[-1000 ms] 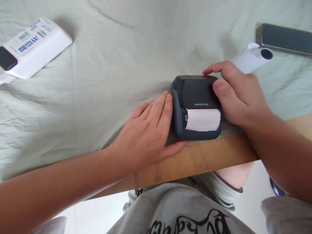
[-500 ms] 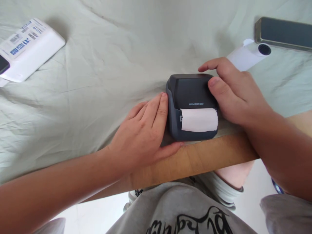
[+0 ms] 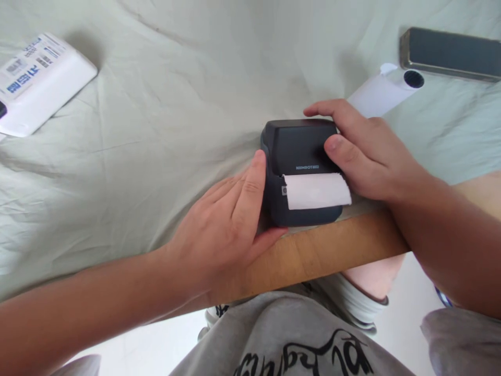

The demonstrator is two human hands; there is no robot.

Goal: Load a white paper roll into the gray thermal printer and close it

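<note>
A dark label printer (image 3: 303,143) sits near the table's front edge, with "NIIMBOT" lettering on its lid. From its slot a white paper strip (image 3: 317,191) hangs over the front, its right end slightly past the body. My left hand (image 3: 229,219) presses the printer's left side with its fingers together, and the thumb reaches along the front bottom. On the right, my right hand (image 3: 366,146) clasps the upper right corner: thumb on the lid's right edge, index finger bent over the back. Its other fingers are mostly hidden.
Behind my right hand lies a white roll (image 3: 385,94) with a dark core, beside a dark phone-like slab (image 3: 450,52). A white package with a printed label (image 3: 50,78) is at the far left. Wrinkled pale cloth (image 3: 176,104) covers the table; its wooden edge (image 3: 313,256) shows.
The whole scene has shifted slightly left in view. The paper strip's right end now sticks out past the printer's side. Both hands keep their places on the printer.
</note>
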